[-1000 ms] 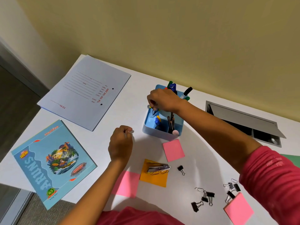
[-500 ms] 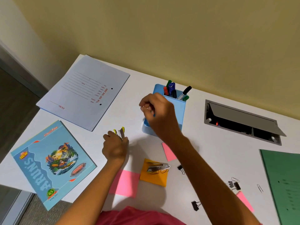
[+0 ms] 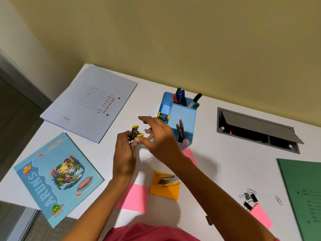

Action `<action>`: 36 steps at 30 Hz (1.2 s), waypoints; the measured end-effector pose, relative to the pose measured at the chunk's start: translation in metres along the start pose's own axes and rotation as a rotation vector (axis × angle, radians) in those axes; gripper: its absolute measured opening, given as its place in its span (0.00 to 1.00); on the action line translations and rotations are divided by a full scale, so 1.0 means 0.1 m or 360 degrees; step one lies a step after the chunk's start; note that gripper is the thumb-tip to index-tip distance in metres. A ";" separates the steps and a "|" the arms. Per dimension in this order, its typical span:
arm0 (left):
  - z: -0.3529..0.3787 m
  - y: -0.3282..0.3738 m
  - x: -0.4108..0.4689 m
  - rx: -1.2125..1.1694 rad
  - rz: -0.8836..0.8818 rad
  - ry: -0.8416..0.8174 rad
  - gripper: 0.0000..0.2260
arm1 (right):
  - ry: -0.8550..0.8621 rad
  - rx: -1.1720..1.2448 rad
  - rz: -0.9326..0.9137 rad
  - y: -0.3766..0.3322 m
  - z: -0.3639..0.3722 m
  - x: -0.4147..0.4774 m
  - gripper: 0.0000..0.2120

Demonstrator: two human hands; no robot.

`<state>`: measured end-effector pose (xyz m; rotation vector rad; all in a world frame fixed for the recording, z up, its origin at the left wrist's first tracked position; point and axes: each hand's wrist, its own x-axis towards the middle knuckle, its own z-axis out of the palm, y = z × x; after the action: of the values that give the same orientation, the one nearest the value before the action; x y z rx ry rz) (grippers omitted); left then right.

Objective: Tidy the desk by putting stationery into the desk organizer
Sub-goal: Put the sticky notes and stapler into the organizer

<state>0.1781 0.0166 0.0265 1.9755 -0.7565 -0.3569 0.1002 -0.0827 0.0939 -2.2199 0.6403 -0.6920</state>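
Head view.

Yellow-tipped clips [image 3: 136, 133]: a small bunch pinched in the fingertips of the left hand [image 3: 124, 154], lifted off the surface [image 3: 217, 171].

Right hand [image 3: 161, 138]: fingers spread and loose, thumb just beside the bunch, gripping nothing that shows.

Organizer [image 3: 184, 113]: blue, just beyond the right hand. Markers [image 3: 180, 98] stand at its back and pencils [image 3: 180, 129] in front. A matching clip lies in the narrow compartment nearest the right fingertips.

Step, as judged: pass one clip across and drop it in that narrow compartment. Pinch its body rather than the tabs, keep the left grip firm on the rest, and stay clear of the pencil tips.

Also awaiting, nearer than both hands:
- stapler [image 3: 166, 180] on an orange pad [image 3: 165, 191]
- pink notes [image 3: 133, 197]

Well off beyond the right forearm:
- black clips [image 3: 250, 199]
- paper clip [image 3: 278, 200]

Nothing blocks the short path.
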 end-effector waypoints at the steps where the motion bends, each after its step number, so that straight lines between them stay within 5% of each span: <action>1: 0.00 0.04 -0.01 -0.0027 0.0059 0.0005 0.09 | -0.0020 0.0007 0.0026 0.00 0.01 0.02 0.23; 9: -0.04 0.30 0.03 0.0000 0.0263 0.0122 0.10 | -0.0302 -0.0075 0.0052 -0.13 -0.27 0.41 0.02; 16: 0.03 0.32 0.06 0.0076 0.0132 0.0078 0.10 | -0.0260 -0.0345 0.0146 0.08 -0.66 0.84 0.03; 28: 0.22 0.32 0.06 0.0099 0.0123 -0.0015 0.11 | -0.1170 -0.0858 -0.0073 0.69 -0.48 1.06 0.07; 36: 0.16 0.30 0.07 0.0087 0.0063 -0.0016 0.14 | -0.1448 -0.1083 -0.0335 0.67 -0.41 1.19 0.08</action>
<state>0.1641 -0.0094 0.0453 2.0083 -0.8189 -0.3258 0.1460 -0.2172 0.1025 -2.8782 0.1628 0.5594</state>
